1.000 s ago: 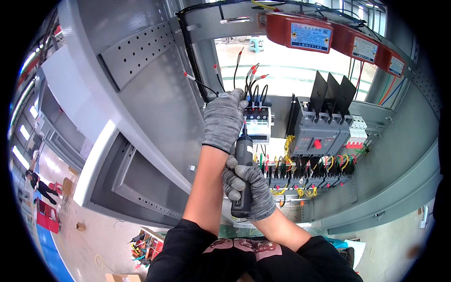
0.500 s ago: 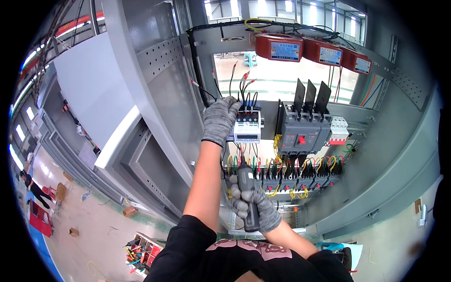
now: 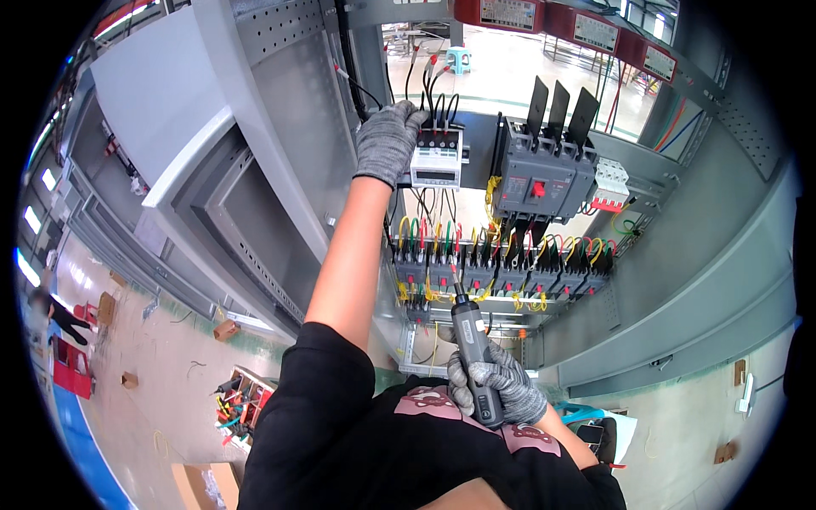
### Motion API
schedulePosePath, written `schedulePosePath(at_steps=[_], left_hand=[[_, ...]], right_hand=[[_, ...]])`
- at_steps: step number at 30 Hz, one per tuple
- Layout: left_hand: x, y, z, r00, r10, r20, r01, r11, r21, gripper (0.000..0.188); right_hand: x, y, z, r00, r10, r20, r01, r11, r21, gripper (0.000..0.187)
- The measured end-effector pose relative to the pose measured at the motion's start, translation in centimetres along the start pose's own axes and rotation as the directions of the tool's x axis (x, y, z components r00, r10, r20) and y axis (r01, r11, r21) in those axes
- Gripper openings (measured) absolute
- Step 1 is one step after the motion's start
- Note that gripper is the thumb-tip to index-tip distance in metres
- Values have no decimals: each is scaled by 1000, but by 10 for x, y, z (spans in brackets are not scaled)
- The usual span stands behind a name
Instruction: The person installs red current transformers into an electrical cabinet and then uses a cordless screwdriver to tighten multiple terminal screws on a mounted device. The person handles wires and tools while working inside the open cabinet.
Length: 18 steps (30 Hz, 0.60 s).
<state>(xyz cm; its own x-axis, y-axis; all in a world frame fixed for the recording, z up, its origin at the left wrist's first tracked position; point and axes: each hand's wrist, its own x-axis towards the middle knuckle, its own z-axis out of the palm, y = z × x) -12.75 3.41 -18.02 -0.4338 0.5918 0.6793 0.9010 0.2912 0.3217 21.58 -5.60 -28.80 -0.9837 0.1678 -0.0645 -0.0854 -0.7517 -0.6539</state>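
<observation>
My left hand (image 3: 387, 144), in a grey knit glove, is closed against the left side of a small white meter (image 3: 438, 163), its fingertips by the meter's upper corner. Black wires (image 3: 438, 106) rise from the meter's top, some ending in red-tipped lugs. In my gloved right hand (image 3: 501, 384) is a dark grey cordless electric screwdriver (image 3: 473, 340), gripped low on its body. Its bit points up, below the meter and in front of the row of small breakers (image 3: 510, 280). The palm side of my left hand is hidden.
Right of the meter sits a large grey breaker (image 3: 544, 183) with a red switch, beside a small white-and-red breaker (image 3: 609, 185). Red current transformers (image 3: 578, 34) span the top. Cabinet walls enclose both sides. A tool box (image 3: 242, 408) and a cardboard box (image 3: 204, 484) stand on the floor.
My right hand has drawn the screwdriver down, away from the meter's underside. My left hand stays at the meter. The whole view has shifted, so the cabinet appears higher.
</observation>
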Motion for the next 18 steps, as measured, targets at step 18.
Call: schedulePosePath(at_steps=[18], left_hand=[[-8, -12, 5, 997, -54, -60, 27, 925, -378, 29]], right_hand=[[-27, 13, -37, 967, 175, -184, -148, 977, 155, 41]])
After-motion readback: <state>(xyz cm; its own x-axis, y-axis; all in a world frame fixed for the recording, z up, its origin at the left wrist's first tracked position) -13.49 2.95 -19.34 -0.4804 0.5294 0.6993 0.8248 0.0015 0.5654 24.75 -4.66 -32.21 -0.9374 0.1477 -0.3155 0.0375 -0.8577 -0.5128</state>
